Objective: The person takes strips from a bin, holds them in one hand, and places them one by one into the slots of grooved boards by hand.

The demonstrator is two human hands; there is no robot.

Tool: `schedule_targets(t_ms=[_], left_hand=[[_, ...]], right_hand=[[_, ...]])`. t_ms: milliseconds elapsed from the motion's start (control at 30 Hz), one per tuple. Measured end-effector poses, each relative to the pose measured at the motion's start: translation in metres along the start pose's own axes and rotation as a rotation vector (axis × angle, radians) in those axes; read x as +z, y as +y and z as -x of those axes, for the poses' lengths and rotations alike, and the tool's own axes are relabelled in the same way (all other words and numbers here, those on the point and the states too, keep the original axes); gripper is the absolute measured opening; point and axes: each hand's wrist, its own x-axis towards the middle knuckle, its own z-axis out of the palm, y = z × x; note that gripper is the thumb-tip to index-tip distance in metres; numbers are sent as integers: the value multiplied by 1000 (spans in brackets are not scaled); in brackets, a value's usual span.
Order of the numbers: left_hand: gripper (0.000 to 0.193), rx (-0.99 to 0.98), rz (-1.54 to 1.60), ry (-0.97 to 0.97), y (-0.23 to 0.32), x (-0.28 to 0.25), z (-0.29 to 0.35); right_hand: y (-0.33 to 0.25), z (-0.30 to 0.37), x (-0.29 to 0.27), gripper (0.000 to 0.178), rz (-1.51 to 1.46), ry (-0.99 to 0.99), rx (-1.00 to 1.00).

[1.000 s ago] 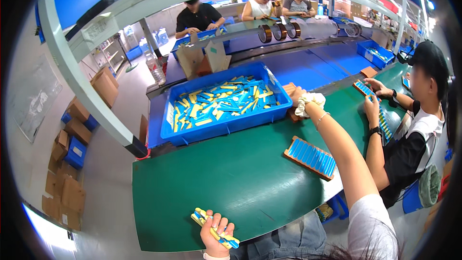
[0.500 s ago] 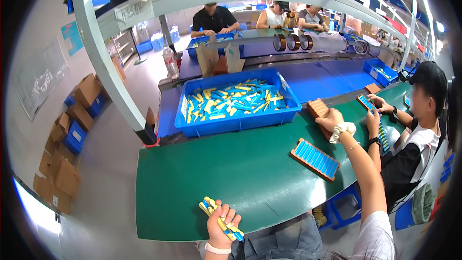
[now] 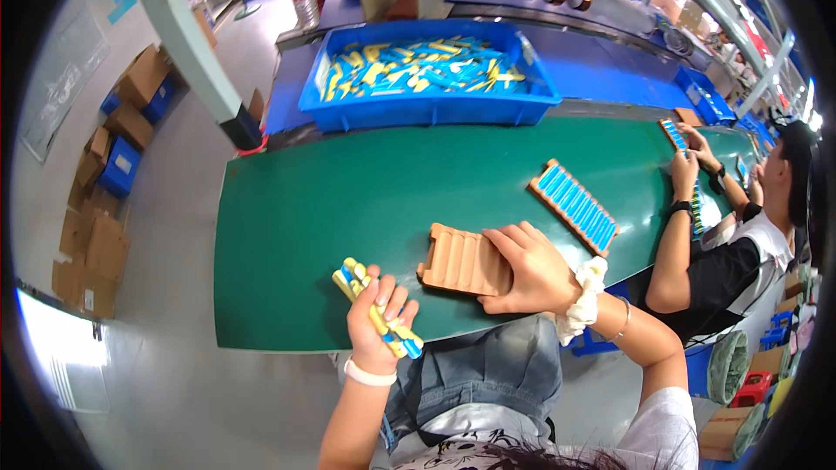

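Observation:
My left hand is closed around a bundle of small yellow and blue plastic pieces, above the near left part of the green table. With its fingers over the right end, my right hand grips a brown slotted tray. The tray's visible grooves hold nothing; its right end is hidden under my hand. Farther right lies a second brown tray, its slots filled with a row of blue pieces.
A blue bin heaped with yellow and blue pieces stands beyond the green table. At the right, a co-worker handles another filled tray. A grey post rises at the table's far left corner. Cardboard boxes line the left wall.
My right hand has brought the empty brown tray from beside the bin toward me, near my left hand. The view has tilted downward. My left hand still holds its bundle.

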Motion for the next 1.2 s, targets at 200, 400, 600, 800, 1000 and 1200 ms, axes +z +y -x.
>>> schedule_targets(t_ms=[200,400,600,800,1000,1200], left_hand=[[7,37,-20,-5,-2,-3,3],[8,50,-18,10,2,-6,2],[7,81,-41,11,-2,-1,-4],[7,163,-14,27,-6,-2,-2],[9,139,-34,-3,-5,-3,-5],[10,151,4,-65,-3,-8,-4]], right_hand=[[17,-29,17,79,-193,-50,1],[44,-52,17,80,32,41,160],[18,-35,27,44,70,220,58],[-53,7,56,37,-238,138,-467],[-56,19,80,34,-300,189,-397],[-56,28,93,33,-292,263,-400]])
